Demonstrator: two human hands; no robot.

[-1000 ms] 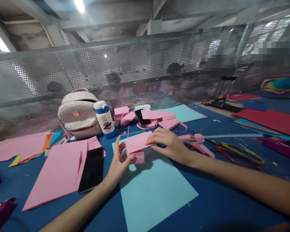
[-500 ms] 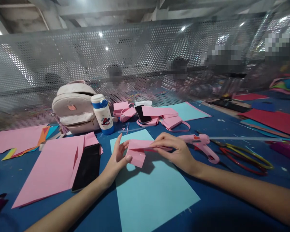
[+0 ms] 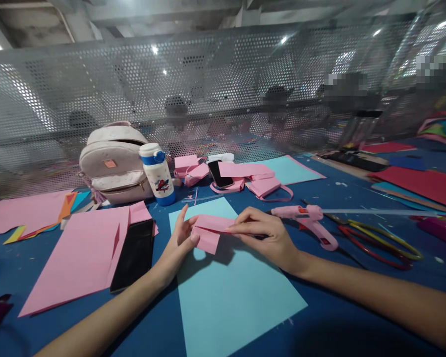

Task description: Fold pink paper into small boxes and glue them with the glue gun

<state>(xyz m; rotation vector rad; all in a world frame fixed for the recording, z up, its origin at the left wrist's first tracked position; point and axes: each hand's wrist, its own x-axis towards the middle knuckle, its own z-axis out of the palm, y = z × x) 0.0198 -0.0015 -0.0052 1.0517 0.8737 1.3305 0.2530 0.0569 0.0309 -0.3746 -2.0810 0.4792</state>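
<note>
A folded pink paper piece (image 3: pixel 208 242) is held up between both hands, over a light blue sheet (image 3: pixel 241 302) on the table. My left hand (image 3: pixel 182 238) grips its left end, thumb in front and fingers behind. On the other side, my right hand (image 3: pixel 265 235) pinches the long strip part between thumb and fingertips. A shadow of the hands and paper falls on the blue sheet. Just right of my right hand lies a pink glue gun (image 3: pixel 312 223) with a clear glue stick (image 3: pixel 371 212) poking out of its back.
Scissors with red and yellow handles (image 3: pixel 382 243) lie at the right. Pink sheets (image 3: pixel 78 248) and a black phone (image 3: pixel 133 255) are at the left. Behind stand a white backpack (image 3: pixel 113 163), a bottle (image 3: pixel 158 173) and pink paper pieces (image 3: pixel 263 188). A perforated metal screen (image 3: pixel 223 64) closes off the back.
The pink paper piece has tilted and shifted slightly left. My right hand's fingers have slid a little left along the strip. Both hands keep their hold.
</note>
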